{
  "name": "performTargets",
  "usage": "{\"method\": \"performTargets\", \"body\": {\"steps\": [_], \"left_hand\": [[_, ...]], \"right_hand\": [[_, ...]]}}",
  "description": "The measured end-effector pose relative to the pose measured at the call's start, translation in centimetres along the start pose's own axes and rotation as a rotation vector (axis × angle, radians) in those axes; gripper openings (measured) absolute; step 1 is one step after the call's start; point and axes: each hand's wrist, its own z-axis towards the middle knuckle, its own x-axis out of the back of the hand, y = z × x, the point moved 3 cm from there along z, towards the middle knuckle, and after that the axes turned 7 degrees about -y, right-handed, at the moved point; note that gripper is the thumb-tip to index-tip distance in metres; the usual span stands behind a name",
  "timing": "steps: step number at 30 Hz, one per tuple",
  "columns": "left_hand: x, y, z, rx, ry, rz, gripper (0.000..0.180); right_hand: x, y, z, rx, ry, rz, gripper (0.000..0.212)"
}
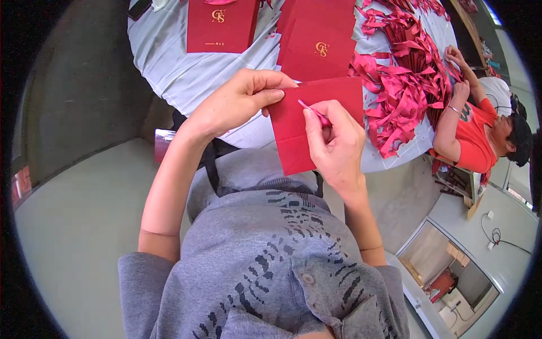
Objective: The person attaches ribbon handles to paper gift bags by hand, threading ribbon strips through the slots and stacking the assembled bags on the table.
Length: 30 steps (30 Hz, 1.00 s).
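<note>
A red paper gift bag (291, 138) is held up, tilted, in front of my body at the table's near edge. My left hand (240, 101) grips its upper left edge, thumb in front and fingers curled partly out of sight behind. Over the bag's face, my right hand (339, 141) is closed in a pinch on a pink ribbon (323, 117). One thin end of the ribbon sticks out to the upper left between thumb and fingers. How the ribbon joins the bag, if at all, is hidden by my fingers.
More red bags (316, 37) lie overlapping just beyond, with another red bag (220, 28) farther left. A heap of bags with pink ribbons (403, 85) covers the right side of the white-clothed table (161, 62). A person in a red shirt (477, 135) works at the right edge.
</note>
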Motion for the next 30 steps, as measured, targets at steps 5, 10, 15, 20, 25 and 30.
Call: {"method": "performTargets", "body": {"steps": [5, 10, 15, 20, 25, 30], "left_hand": [[-0.3, 0.6, -0.2, 0.013, 0.006, 0.030, 0.021], [-0.8, 1.1, -0.5, 0.009, 0.022, 0.100, 0.021], [-1.9, 1.6, -0.8, -0.035, 0.131, 0.247, 0.021], [-2.9, 2.2, -1.3, -0.127, 0.303, 0.557, 0.022], [-3.3, 1.5, -1.4, -0.109, 0.327, 0.583, 0.022], [-3.6, 0.7, -1.4, -0.186, 0.388, 0.567, 0.022]], "right_hand": [[-0.2, -0.2, 0.0, 0.026, 0.030, -0.019, 0.008], [-0.4, -0.4, -0.4, 0.002, 0.041, -0.057, 0.011], [-0.7, -0.5, -0.7, 0.033, 0.073, -0.130, 0.014], [-1.1, -0.6, -0.8, 0.032, 0.073, -0.135, 0.013], [-2.1, -0.3, -1.1, -0.009, 0.098, -0.047, 0.014], [-2.7, 0.4, -1.3, -0.142, 0.082, 0.106, 0.010]]}}
